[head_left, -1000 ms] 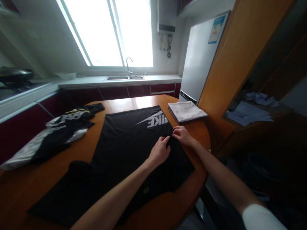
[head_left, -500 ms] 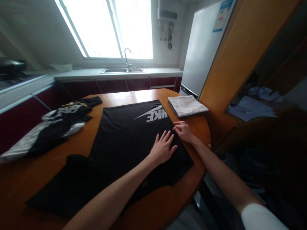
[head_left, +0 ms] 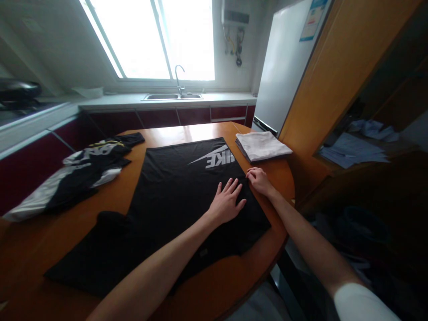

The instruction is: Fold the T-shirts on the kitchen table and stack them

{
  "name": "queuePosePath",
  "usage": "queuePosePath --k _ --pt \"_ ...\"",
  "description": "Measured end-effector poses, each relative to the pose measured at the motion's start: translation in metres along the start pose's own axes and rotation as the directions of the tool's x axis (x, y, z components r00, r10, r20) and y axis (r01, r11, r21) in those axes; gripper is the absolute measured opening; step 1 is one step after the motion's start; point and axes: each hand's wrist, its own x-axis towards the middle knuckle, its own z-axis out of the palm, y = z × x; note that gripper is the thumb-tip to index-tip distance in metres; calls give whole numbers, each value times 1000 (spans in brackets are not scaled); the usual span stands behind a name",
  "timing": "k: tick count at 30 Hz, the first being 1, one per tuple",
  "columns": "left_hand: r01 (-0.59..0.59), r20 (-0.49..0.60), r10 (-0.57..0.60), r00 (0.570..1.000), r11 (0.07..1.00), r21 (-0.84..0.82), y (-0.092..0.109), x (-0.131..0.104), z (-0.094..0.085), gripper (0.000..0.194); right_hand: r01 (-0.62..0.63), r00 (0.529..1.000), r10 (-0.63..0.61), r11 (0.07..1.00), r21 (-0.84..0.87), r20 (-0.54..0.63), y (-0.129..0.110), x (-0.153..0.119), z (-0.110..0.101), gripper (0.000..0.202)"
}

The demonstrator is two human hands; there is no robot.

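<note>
A black T-shirt (head_left: 174, 191) with a pale NIKE print lies spread on the wooden table, its right side forming a straight edge. My left hand (head_left: 227, 203) rests flat on the cloth with fingers spread, near that edge and below the print. At the edge itself is my right hand (head_left: 259, 180), its fingers bent together with their tips at the fabric; the thumb is mostly hidden. One sleeve part of the shirt reaches toward the lower left, and my left forearm covers some of the lower cloth.
A folded pale grey garment (head_left: 262, 146) sits on the wooden table (head_left: 277, 174) just beyond my right hand. Along the left side lies a crumpled black-and-white garment (head_left: 76, 174). Behind are a counter with a sink (head_left: 172, 96) and a fridge (head_left: 284, 67).
My right hand has shifted slightly right, out to the shirt's edge. My left hand stays flat in nearly the same spot. The view has tilted a little.
</note>
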Motion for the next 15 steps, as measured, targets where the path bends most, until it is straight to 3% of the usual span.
queuePosePath --k 5,8,12,15 --pt "-52 -88 55 995 998 29 4 1 -1 59 0 985 18 995 103 -169 2 2 -3 27" --pt "-48 -67 49 997 999 21 3 1 2 59 -13 965 43 993 118 -257 2 1 -6 28" --pt "-17 29 17 999 1000 5 0 -1 6 63 34 992 -30 999 31 -125 -2 -3 -5 26" --pt "-19 40 18 999 1000 8 -1 -1 6 63 20 1000 -21 995 -98 -11 -5 -7 -1 35"
